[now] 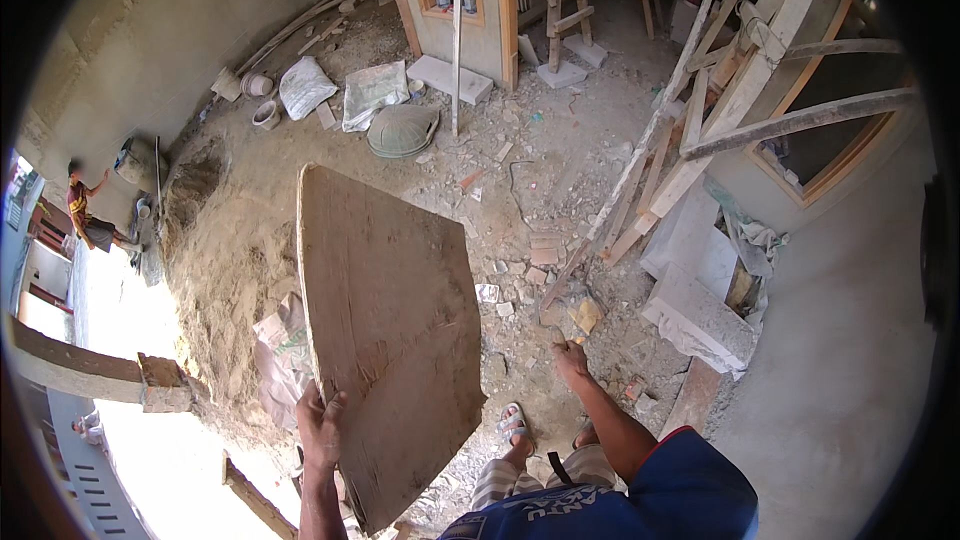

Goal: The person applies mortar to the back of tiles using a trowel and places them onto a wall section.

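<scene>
My left hand (320, 425) grips the left edge of a large brown plywood board (390, 340), thumb on its face and fingers round the edge. The board stands tilted in front of me, its surface scuffed and stained and its right edge ragged. My right hand (571, 362) is out to the right of the board, apart from it, with the fingers closed. A thin dark line runs up from that fist, but I cannot make out what it holds. Just beyond the fist, a yellowish lump (586, 315) lies on the rubble.
Broken bricks (545, 248) and rubble litter the ground. White blocks (700, 315) and leaning timbers (735, 90) stand at right. A sand heap (225, 230), sacks (306, 88), buckets (265, 115) and an upturned basin (403, 130) lie at left and far. Another person (85, 205) is at far left.
</scene>
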Demonstrator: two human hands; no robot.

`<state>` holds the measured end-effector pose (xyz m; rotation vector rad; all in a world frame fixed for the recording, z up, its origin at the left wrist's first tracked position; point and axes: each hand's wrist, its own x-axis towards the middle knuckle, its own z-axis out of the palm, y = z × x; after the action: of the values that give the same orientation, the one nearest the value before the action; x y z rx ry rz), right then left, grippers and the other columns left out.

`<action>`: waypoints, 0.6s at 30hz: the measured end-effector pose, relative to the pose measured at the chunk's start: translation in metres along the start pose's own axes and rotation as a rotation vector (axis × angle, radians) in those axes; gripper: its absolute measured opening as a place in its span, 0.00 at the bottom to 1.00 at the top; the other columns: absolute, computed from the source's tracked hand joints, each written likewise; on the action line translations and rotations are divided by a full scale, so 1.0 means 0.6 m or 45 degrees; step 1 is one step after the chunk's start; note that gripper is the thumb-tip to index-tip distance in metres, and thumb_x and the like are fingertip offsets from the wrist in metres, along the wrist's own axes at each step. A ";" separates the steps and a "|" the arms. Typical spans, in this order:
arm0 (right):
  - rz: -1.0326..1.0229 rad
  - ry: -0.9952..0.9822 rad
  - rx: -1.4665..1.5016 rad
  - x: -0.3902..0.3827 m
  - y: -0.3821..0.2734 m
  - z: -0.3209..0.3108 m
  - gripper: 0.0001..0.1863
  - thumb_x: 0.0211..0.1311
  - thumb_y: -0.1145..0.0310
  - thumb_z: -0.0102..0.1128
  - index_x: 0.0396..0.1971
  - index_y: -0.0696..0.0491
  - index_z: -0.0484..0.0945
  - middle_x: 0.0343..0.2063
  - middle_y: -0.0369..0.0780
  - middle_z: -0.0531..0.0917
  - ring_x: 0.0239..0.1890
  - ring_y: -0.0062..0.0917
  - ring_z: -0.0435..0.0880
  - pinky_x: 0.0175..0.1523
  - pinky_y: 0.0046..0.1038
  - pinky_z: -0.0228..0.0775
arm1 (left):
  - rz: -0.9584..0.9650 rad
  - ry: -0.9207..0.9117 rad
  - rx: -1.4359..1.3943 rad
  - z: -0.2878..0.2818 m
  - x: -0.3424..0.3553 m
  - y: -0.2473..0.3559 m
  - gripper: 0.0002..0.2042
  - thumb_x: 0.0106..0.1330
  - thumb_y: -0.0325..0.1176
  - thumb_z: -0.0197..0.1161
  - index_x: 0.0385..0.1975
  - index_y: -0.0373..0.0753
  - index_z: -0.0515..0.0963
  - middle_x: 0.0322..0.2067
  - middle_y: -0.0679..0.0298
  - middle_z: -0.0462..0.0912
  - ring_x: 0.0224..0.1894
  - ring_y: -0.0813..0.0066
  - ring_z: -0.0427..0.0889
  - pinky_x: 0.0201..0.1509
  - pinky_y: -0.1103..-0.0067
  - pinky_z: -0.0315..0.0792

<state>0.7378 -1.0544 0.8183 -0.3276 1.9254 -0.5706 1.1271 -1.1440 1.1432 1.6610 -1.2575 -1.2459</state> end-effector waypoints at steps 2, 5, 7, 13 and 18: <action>-0.122 0.145 0.166 -0.001 -0.038 -0.002 0.16 0.60 0.57 0.57 0.35 0.57 0.73 0.19 0.41 0.77 0.18 0.29 0.77 0.23 0.32 0.69 | -0.031 -0.025 -0.006 0.017 -0.002 0.000 0.13 0.62 0.22 0.55 0.47 0.30 0.72 0.37 0.66 0.79 0.36 0.83 0.71 0.40 0.83 0.66; -0.235 -0.100 0.342 -0.112 -0.178 0.061 0.08 0.62 0.64 0.54 0.34 0.52 0.69 0.16 0.32 0.67 0.13 0.17 0.66 0.17 0.23 0.59 | -0.083 -0.090 0.074 0.004 -0.002 0.004 0.14 0.63 0.25 0.57 0.48 0.29 0.72 0.37 0.66 0.79 0.36 0.83 0.71 0.42 0.83 0.66; -0.417 -0.253 0.310 -0.154 -0.221 0.059 0.15 0.61 0.59 0.56 0.34 0.56 0.69 0.16 0.41 0.71 0.17 0.31 0.70 0.25 0.34 0.65 | -0.057 -0.103 0.048 0.034 -0.007 0.015 0.15 0.63 0.25 0.57 0.48 0.29 0.72 0.37 0.66 0.79 0.36 0.83 0.71 0.42 0.83 0.66; -0.808 -0.016 -0.172 -0.072 -0.152 0.141 0.21 0.62 0.54 0.52 0.42 0.57 0.68 0.29 0.56 0.79 0.32 0.49 0.81 0.35 0.45 0.71 | -0.017 -0.062 0.073 0.047 -0.041 0.050 0.15 0.62 0.26 0.57 0.48 0.29 0.73 0.39 0.65 0.80 0.38 0.83 0.72 0.42 0.83 0.66; -0.217 0.112 -0.443 0.086 -0.100 0.069 0.24 0.58 0.53 0.57 0.43 0.60 0.73 0.37 0.55 0.81 0.42 0.47 0.81 0.46 0.41 0.73 | 0.015 -0.100 0.078 0.062 -0.035 0.048 0.15 0.63 0.27 0.58 0.48 0.30 0.73 0.39 0.65 0.81 0.38 0.82 0.73 0.43 0.83 0.66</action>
<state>0.7526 -1.1393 0.7961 -0.7041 2.0942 -0.3613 1.0822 -1.1312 1.1644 1.6591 -1.3637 -1.2883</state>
